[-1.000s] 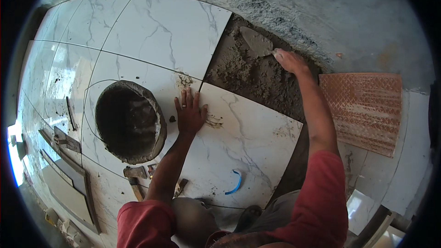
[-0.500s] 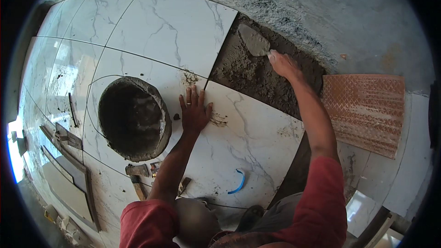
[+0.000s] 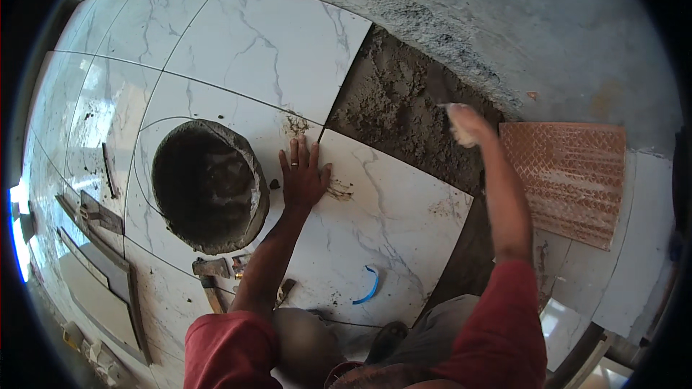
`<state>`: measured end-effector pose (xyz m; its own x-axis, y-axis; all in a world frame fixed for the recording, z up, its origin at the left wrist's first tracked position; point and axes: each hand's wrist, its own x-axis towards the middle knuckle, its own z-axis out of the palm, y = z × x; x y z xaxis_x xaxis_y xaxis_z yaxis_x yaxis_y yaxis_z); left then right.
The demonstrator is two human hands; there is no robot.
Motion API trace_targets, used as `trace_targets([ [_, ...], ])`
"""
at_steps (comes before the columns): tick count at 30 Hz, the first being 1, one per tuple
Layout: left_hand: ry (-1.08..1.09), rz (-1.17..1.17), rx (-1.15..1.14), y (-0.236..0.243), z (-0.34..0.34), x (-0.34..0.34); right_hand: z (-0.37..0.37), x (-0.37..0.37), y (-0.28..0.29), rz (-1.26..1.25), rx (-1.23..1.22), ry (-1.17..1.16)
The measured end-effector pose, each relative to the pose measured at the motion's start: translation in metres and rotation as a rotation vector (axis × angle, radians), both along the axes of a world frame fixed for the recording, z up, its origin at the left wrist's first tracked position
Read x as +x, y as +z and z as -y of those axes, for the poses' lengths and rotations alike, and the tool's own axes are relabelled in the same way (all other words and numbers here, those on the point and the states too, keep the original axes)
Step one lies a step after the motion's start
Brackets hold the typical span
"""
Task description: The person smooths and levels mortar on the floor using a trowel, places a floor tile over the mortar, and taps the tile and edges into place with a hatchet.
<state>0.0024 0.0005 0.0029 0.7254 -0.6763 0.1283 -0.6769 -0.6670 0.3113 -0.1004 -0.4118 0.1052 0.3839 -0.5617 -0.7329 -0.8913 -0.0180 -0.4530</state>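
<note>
My left hand [image 3: 303, 179] lies flat with fingers spread on a white marbled tile [image 3: 382, 209], near its upper left corner. A ring shows on one finger. My right hand [image 3: 466, 124] is closed round the handle of a trowel [image 3: 437, 83], over the patch of wet mortar [image 3: 389, 90] beside the wall. The trowel's blade is dark and blurred, seemingly turned on edge against the mortar. Left of my left hand stands a round mortar bucket [image 3: 209, 184] with a thin wire handle and some grey mix inside.
A reddish-brown tile [image 3: 566, 180] with a ridged back lies right of the mortar. A hammer-like tool [image 3: 210, 281] rests below the bucket, and a blue curved strip [image 3: 369, 287] lies on the tile. Cut tile pieces [image 3: 101, 288] sit at lower left. The rough wall [image 3: 432, 21] borders the far side.
My right hand has moved right and a little nearer with the trowel, whose blade has turned from flat to edge-on. The mortar looks rougher there. My left hand stays put.
</note>
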Motion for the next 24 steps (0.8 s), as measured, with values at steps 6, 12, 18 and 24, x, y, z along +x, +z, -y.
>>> trace_targets([
  [6, -0.005, 0.017, 0.002, -0.005, 0.002, 0.005, -0.056, 0.081, -0.003, 0.144, 0.013, 0.216],
  [12, -0.007, 0.011, -0.01, -0.004, 0.001, 0.002, -0.049, 0.095, 0.017, 0.077, 0.04, 0.286],
  [18, 0.005, 0.007, 0.007, -0.004, -0.001, 0.001, -0.057, 0.036, 0.003, 0.01, -0.597, 0.799],
  [24, 0.004, -0.001, 0.024, -0.004, -0.002, 0.002, -0.026, 0.063, -0.016, -0.084, -0.728, 0.58],
])
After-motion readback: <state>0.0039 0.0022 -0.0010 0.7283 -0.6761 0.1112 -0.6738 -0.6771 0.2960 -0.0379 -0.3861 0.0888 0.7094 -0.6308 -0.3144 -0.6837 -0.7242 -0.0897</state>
